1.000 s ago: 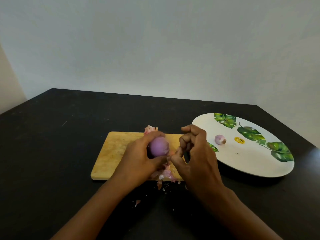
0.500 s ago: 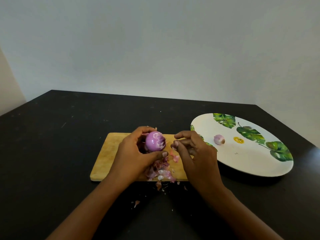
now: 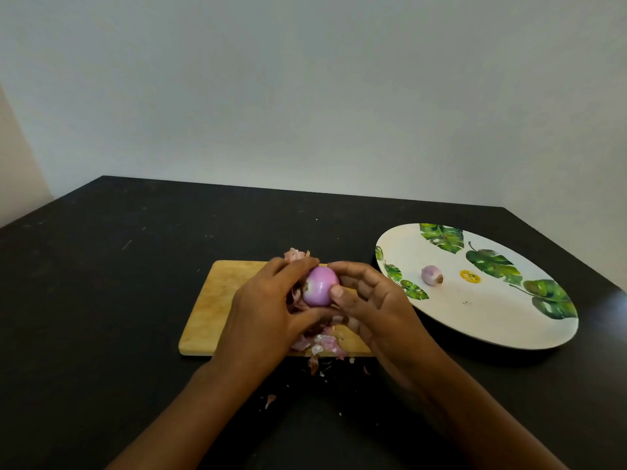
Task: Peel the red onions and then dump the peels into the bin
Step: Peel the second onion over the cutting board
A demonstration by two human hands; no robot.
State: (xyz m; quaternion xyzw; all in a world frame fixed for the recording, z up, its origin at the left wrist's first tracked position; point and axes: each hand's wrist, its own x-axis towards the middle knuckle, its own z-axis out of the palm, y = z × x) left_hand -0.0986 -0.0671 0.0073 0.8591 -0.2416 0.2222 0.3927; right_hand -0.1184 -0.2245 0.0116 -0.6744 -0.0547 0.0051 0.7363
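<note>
Left hand (image 3: 261, 310) is wrapped round the onion (image 3: 320, 286), held over the board (image 3: 213, 300) so peels (image 3: 322, 344) are caught; right hand (image 3: 376, 307) is pinched on it, likely for stripping skin.

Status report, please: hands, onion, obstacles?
Left hand and right hand hold red onion over cutting board. Peels on board and table. Bin not in view.

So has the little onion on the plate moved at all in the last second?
No. The small onion still sits just left of the yellow mark on the plate, same gap as before.
</note>
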